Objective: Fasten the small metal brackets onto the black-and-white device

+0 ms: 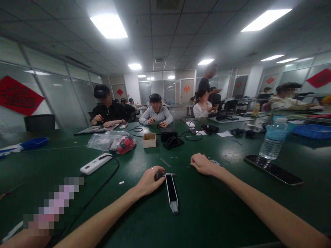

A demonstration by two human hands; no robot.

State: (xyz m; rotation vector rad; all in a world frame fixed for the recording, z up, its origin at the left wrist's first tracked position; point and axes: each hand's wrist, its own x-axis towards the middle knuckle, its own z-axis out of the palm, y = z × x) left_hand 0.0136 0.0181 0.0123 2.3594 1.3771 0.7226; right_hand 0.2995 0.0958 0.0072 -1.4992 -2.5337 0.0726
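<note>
My left hand (152,179) rests on the green table with thumb and forefinger bent together at the far end of a slim black device with a pale frame (171,193). The device lies lengthwise, its narrow grey tip towards me, and a thin metal piece sticks out sideways at its far end. To the right, my right hand (203,164) lies on the table with its fingers curled under. Whatever is inside those fingers is hidden. Small shiny parts (215,162) lie just beside that hand's wrist.
A white power strip (96,164) with a black cable and a bagged red-and-black item (125,143) lie left. Ahead are a small box (149,140) and black gear (172,139). A water bottle (274,139) and phone (272,169) are right. Co-workers sit opposite; another forearm (24,239) shows lower left.
</note>
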